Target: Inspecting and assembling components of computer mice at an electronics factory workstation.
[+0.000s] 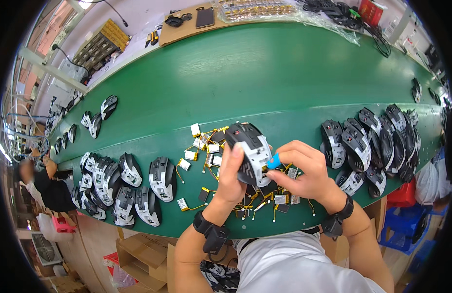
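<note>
My left hand [229, 177] grips a black-and-grey computer mouse [249, 152], raised over the green bench with its open inside facing up. My right hand [304, 168] is closed in a pinch at the mouse's lower right edge. A small blue cover [273, 161], like a finger cot, shows at the index fingertip. A yellowish bit shows between the mouse and those fingertips; what they pinch is hidden. Under and around both hands lie loose small silver battery packs [190, 155] with yellow wires and white plugs, some of them covered by my hands.
Several similar mice [162, 178] lie in a group at the left, and another pile [356, 144] is at the right. More mice [109, 107] sit farther left on the green bench [221, 73]. A phone [205, 18] lies on cardboard at the back. Cardboard boxes [145, 254] stand below the near edge.
</note>
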Available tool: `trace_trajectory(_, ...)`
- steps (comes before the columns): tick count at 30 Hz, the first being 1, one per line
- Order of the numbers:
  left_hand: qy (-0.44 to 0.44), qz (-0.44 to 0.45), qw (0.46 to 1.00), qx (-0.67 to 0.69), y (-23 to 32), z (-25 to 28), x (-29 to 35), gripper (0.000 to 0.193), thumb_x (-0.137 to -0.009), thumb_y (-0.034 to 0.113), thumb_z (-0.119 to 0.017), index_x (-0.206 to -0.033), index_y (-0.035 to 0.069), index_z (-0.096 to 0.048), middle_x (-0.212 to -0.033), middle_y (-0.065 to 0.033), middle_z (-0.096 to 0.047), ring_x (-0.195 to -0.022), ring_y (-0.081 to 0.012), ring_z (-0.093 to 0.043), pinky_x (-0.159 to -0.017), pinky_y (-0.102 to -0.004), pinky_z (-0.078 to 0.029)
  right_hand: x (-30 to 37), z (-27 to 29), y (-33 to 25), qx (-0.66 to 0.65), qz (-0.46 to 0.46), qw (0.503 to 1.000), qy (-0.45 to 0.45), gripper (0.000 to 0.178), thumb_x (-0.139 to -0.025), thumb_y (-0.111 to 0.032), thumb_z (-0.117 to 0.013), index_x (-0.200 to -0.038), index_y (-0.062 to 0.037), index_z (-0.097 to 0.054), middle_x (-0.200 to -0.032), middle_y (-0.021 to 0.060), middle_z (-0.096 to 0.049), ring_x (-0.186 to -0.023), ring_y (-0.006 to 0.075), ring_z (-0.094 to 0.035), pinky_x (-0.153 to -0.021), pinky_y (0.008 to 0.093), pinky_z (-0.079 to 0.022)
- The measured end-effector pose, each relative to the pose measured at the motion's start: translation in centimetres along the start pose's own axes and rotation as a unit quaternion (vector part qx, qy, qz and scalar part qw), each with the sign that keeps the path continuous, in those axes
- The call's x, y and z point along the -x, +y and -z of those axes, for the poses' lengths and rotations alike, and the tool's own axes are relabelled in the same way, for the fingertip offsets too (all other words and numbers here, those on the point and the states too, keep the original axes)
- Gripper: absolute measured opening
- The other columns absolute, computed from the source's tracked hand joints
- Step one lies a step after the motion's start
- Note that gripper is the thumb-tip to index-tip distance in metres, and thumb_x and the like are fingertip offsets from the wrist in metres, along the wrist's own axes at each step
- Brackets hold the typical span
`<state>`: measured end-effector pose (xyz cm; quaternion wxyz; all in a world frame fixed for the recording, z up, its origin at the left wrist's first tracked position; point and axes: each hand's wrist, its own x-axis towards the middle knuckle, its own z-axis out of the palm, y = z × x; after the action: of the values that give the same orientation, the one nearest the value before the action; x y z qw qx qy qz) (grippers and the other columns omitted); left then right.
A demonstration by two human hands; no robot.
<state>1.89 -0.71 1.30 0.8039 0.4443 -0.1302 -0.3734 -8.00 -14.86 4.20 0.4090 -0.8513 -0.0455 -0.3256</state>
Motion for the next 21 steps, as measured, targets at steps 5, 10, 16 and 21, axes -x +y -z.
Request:
trace_trajectory(5,-0.025,0.013,0.995,0.099,2.1,0.4,0.0,0.046,-0.097,0.041,-0.040,-0.118,0.002,-0.052,-0.106,-0.0174,-0.063,-0.093,-0.0238,-0.065,-0.081,-0.0378,-0.055,-0.6,-0.1,-0.1,0.018,0.083,0.996,-0.015,0.026,-0.064,-0.001,-0.077,-0.087,-0.0042,-0.065,-0.086,0.0076,-0.065,-0.070,0.0247,-0.063,-0.061,0.0329,-0.052)
trace_trajectory(10,-0.016,0.057,0.997,0.056,1.7,-0.2,-0.1,0.043,-0.098,0.040,-0.039,-0.114,0.003,-0.054,-0.102,-0.0161,-0.065,-0.092,-0.0227,-0.065,-0.082,-0.0361,-0.053,-0.2,0.3,0.7,0.084,0.139,0.987,-0.012,0.026,-0.062,-0.001,-0.077,-0.086,-0.0050,-0.065,-0.085,0.0060,-0.065,-0.067,0.0216,-0.063,-0.057,0.0318,-0.051)
trace_trajectory(16,0.065,-0.082,0.992,-0.064,1.0,0.1,0.2,0.050,-0.095,0.035,-0.050,-0.133,0.004,-0.037,-0.121,-0.0184,-0.056,-0.105,-0.0260,-0.062,-0.088,-0.0394,-0.052,-0.2,0.3,0.4,0.031,0.033,0.999,0.009,0.022,-0.065,-0.004,-0.079,-0.083,-0.0039,-0.066,-0.082,0.0078,-0.066,-0.066,0.0221,-0.063,-0.056,0.0298,-0.050)
trace_trajectory(21,-0.035,-0.273,0.942,-0.190,1.7,-0.6,0.5,0.108,-0.063,0.004,-0.085,-0.145,0.008,-0.015,-0.134,-0.0227,-0.045,-0.113,-0.0281,-0.056,-0.093,-0.0387,-0.050,0.5,-0.9,0.3,-0.406,-0.342,0.842,0.095,0.008,-0.083,-0.005,-0.072,-0.085,0.0010,-0.067,-0.085,0.0043,-0.068,-0.076,0.0103,-0.063,-0.068,0.0254,-0.051)
